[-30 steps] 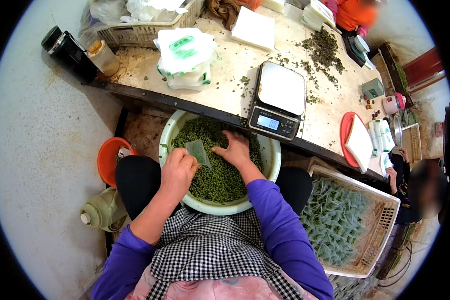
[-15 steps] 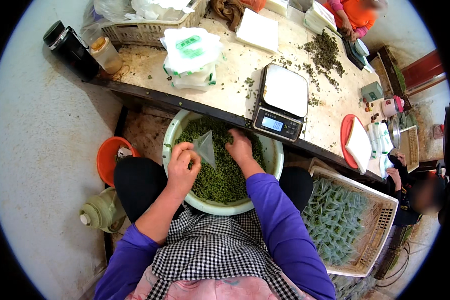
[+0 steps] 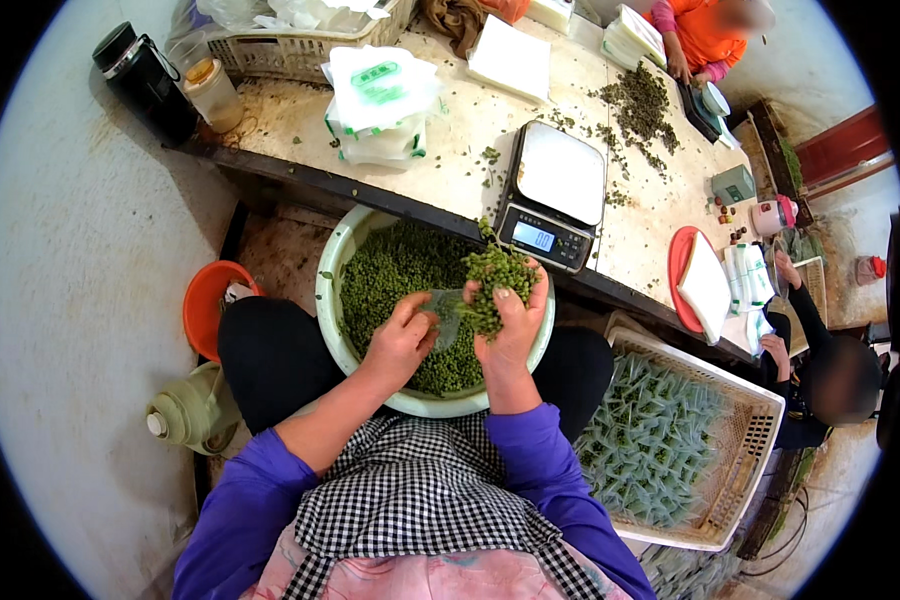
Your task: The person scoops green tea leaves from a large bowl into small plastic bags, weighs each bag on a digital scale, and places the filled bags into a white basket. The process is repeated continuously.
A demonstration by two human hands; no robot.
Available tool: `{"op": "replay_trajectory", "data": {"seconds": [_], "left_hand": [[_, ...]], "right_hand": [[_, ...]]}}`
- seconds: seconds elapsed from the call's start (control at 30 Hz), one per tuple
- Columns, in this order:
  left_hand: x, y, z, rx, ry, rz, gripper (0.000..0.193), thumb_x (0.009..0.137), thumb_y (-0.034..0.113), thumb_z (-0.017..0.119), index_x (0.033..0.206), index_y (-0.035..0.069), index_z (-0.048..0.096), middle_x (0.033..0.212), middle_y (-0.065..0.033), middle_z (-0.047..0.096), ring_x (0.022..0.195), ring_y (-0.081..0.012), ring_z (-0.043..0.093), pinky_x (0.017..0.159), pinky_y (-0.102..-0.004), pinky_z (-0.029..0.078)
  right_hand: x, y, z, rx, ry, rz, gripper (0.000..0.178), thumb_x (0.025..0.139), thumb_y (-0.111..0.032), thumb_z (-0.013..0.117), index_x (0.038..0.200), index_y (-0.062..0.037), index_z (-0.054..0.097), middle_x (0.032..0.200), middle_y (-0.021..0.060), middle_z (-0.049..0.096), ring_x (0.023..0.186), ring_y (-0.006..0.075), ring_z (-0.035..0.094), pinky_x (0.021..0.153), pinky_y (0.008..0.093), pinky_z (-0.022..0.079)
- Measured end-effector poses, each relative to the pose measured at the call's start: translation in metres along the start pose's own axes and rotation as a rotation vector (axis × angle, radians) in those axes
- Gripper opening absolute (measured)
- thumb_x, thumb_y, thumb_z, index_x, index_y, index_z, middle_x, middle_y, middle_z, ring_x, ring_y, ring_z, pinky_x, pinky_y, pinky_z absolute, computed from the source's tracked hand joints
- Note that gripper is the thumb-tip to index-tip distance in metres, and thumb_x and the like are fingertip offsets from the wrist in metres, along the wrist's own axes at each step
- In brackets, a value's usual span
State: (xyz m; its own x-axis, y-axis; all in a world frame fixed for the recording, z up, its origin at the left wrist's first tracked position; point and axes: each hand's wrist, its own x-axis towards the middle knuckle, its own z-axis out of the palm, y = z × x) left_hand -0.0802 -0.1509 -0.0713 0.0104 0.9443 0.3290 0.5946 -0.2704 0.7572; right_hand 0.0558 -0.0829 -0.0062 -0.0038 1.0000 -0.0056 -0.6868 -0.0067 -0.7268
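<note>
Hands meet over the pale green basin [image 3: 335,300] resting on my lap, just below the tabletop's near edge. My right hand [image 3: 510,325] is cupped palm-up, fingers curled around a clump of green leaves [image 3: 495,280] lifted above the heap of loose leaves [image 3: 395,270] that fills the basin. My left hand [image 3: 400,340] pinches a small clear pouch [image 3: 447,312], its mouth held against the clump. On the tabletop [image 3: 450,160], close to its near edge and just beyond the basin, stands a digital scale [image 3: 555,190]; a stack of white packets [image 3: 380,100] lies towards the left end. Beside my right knee sits a white crate [image 3: 740,480] full of filled pouches, and an orange bucket [image 3: 205,305] is at my left.
</note>
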Motion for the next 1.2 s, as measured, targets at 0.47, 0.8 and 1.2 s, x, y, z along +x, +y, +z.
{"op": "replay_trajectory", "data": {"seconds": [0.47, 0.8, 1.2], "left_hand": [[-0.009, 0.001, 0.008, -0.017, 0.059, 0.023, 0.028, 0.072, -0.005, 0.075, 0.096, 0.002, 0.063, 0.128, -0.0218, 0.055, 0.088, -0.0323, 0.069, 0.071, -0.0359, 0.058], [-0.014, -0.003, 0.009, -0.006, 0.085, 0.059, 0.02, 0.071, -0.007, 0.074, 0.087, 0.0, 0.065, 0.13, -0.0206, 0.056, 0.094, -0.0298, 0.07, 0.074, -0.0338, 0.06], [-0.014, -0.005, 0.005, 0.042, 0.062, 0.061, 0.018, 0.067, -0.012, 0.073, 0.08, -0.005, 0.062, 0.13, -0.0231, 0.059, 0.096, -0.0319, 0.07, 0.074, -0.0341, 0.059]], "right_hand": [[-0.015, 0.024, -0.029, -0.33, -0.17, -0.184, 0.021, 0.089, 0.003, 0.062, 0.108, -0.0026, 0.054, 0.108, 0.0101, 0.056, 0.095, 0.0197, 0.06, 0.093, 0.0401, 0.053], [-0.013, 0.0, -0.041, -1.33, -0.378, -0.344, 0.038, 0.074, -0.009, 0.078, 0.109, -0.0082, 0.064, 0.109, 0.0086, 0.06, 0.113, 0.0323, 0.055, 0.095, 0.0422, 0.043], [-0.015, -0.025, -0.007, -1.612, -0.526, 0.107, 0.037, 0.081, -0.013, 0.068, 0.115, -0.0036, 0.059, 0.108, 0.0178, 0.062, 0.088, 0.037, 0.066, 0.078, 0.0464, 0.053]]}}
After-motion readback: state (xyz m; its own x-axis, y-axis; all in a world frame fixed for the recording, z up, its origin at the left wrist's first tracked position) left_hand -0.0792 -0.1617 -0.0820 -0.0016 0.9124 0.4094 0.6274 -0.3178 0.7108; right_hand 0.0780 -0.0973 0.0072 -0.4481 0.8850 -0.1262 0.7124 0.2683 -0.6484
